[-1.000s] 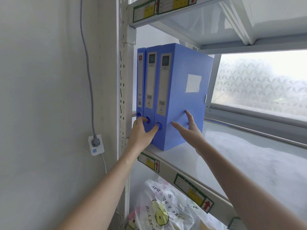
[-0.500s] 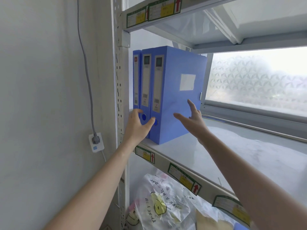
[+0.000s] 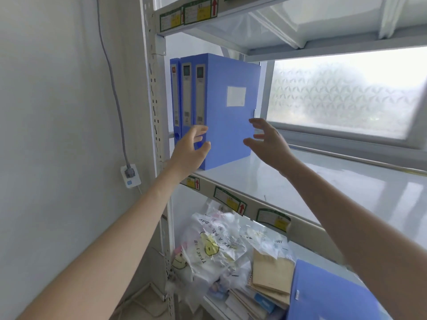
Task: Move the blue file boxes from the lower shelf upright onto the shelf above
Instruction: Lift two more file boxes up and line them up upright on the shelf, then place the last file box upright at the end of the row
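Three blue file boxes (image 3: 227,125) stand upright side by side at the left end of the upper shelf (image 3: 300,181), spines facing me. My left hand (image 3: 190,150) hovers open just in front of their spines, fingers spread. My right hand (image 3: 269,144) is open beside the flat side of the rightmost box, apart from it. Another blue file box (image 3: 328,294) lies flat on the lower shelf at the bottom right.
A plastic bag (image 3: 215,245) with smiley prints, notebooks (image 3: 270,273) and papers fill the lower shelf. The shelf upright (image 3: 154,112) stands left of the boxes. A wall socket (image 3: 130,176) with a cable is on the left wall. A frosted window (image 3: 342,95) lies behind.
Both hands have come off the boxes and drawn back slightly with fingers spread. The three boxes stay upright on the shelf.
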